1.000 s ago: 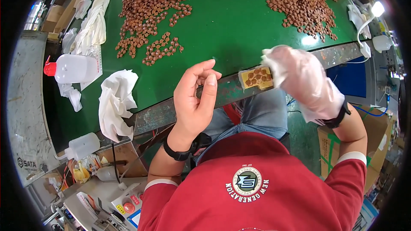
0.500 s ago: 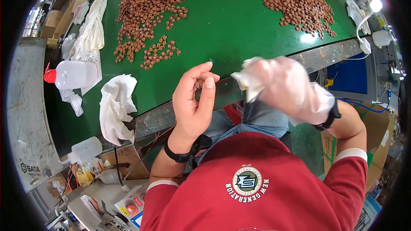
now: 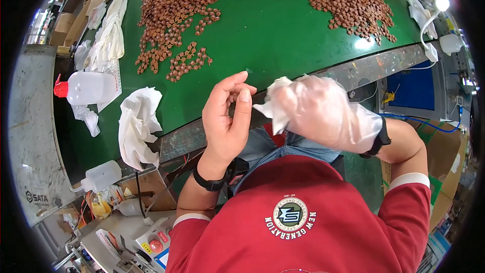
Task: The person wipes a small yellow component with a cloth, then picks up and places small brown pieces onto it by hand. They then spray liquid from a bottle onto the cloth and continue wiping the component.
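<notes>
My right hand (image 3: 323,114), in a thin see-through plastic glove, is closed on a crumpled white cloth (image 3: 277,105) in front of the bench edge. Just left of it is my left hand (image 3: 226,116), bare, with fingers curled and the thumb against them. Whatever sits between those fingertips, if anything, is hidden. Beyond my hands, small brown nut-like pieces lie in a big left pile (image 3: 172,7) and a big right pile (image 3: 348,2). A smaller cluster of brown pieces (image 3: 188,63) lies nearer to my left hand.
The green bench top (image 3: 257,30) carries a crumpled white cloth (image 3: 137,126), a squeeze bottle with a red cap (image 3: 91,88) and white gloves (image 3: 108,35) at left. A lamp on a white arm (image 3: 429,30) stands at the right. Another plastic bottle (image 3: 101,177) is below the bench edge.
My right hand has moved left with the cloth, closer to my left hand. My left hand has barely shifted, and the piles are as before.
</notes>
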Available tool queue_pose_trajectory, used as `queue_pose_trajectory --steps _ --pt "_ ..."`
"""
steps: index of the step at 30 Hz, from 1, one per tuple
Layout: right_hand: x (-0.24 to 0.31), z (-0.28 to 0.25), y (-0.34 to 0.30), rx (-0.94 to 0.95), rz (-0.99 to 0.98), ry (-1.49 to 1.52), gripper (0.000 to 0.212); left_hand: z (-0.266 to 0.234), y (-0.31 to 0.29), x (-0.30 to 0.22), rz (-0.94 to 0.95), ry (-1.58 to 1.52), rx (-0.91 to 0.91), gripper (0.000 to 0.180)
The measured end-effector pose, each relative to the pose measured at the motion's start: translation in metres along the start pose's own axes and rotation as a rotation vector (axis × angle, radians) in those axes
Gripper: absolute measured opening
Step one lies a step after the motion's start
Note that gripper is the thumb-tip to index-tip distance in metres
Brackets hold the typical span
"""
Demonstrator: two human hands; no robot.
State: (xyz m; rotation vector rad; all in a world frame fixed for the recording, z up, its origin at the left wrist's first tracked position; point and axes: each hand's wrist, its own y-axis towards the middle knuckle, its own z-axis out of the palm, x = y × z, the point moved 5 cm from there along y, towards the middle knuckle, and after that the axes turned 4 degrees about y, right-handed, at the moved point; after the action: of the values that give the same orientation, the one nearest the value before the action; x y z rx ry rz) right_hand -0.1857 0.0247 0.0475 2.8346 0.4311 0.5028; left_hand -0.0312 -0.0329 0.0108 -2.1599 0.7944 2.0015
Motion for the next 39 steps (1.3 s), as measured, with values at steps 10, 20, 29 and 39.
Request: queue_pose_trajectory --steps 10,20,29,39 --pt "-0.024 -0.027 0.010 -0.125 -0.059 -0.044 0.020 -0.003 -0.003 0.000 -0.016 0.013 -0.012 0.027" --pt "-0.037 -0.014 0.025 -0.122 -0.103 0.049 0.022 -0.002 -0.001 0.000 -0.006 0.021 -0.024 0.027" --pt "-0.024 -0.012 0.019 0.052 -0.076 -0.025 0.022 0.000 0.002 -0.002 0.012 0.048 -0.009 0.027" --pt "-0.012 -0.017 -0.005 0.004 -0.071 -0.092 0.026 0.000 0.000 -0.002 0.034 0.060 -0.014 0.027"
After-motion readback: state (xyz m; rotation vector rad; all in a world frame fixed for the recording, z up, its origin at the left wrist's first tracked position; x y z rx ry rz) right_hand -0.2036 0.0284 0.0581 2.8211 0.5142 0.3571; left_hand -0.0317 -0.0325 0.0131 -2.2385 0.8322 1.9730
